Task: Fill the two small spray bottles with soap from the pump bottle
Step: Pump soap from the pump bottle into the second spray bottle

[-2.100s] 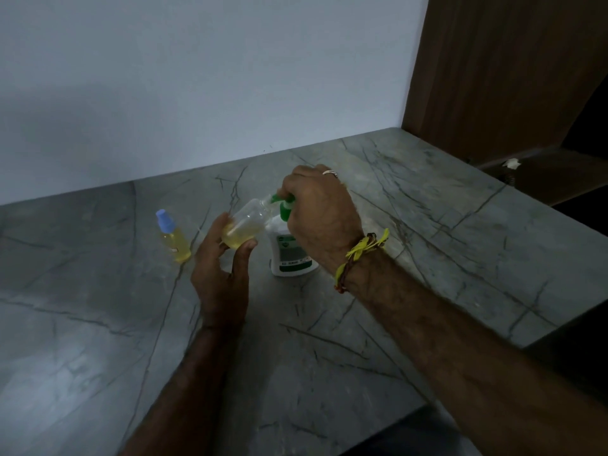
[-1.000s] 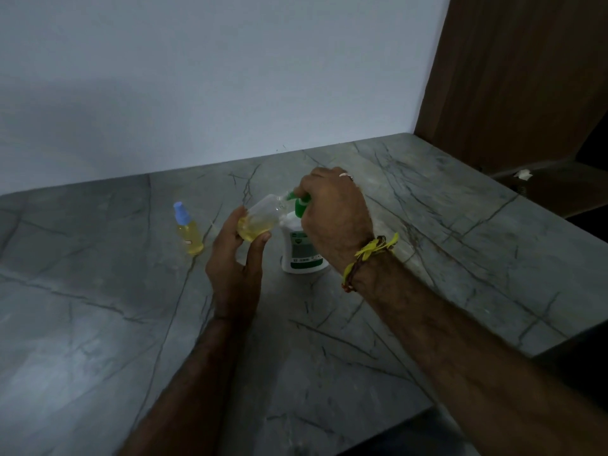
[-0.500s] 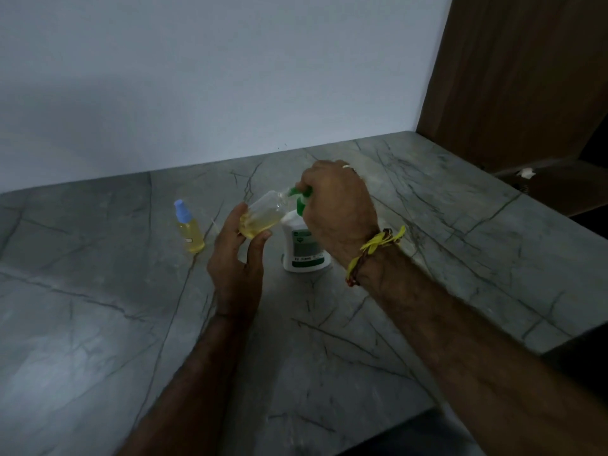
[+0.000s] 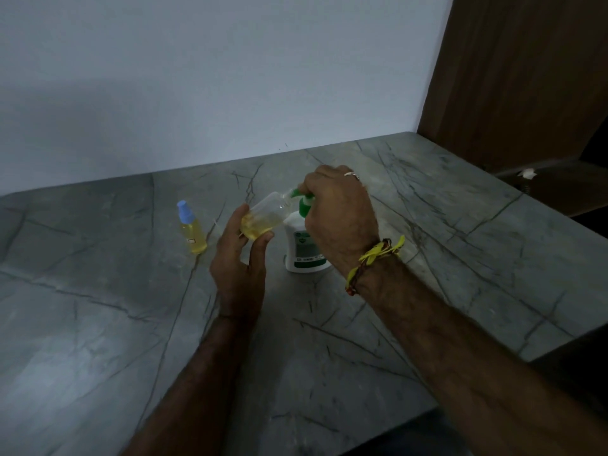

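Now the left hand grips the open spray bottle, tilted, neck touching the pump bottle spout mid-surface; right hand clamps the pump head; the capped bottle stands left.

Your room on the countertop is widest along its near edge and over the whole left end, bare stone up to the wall at the back edge. Mid-counter is crowded: the capped spray bottle stands upright left of your left hand, which holds the tilted open bottle against the pump bottle under your right hand. The wooden panel blocks the far right corner
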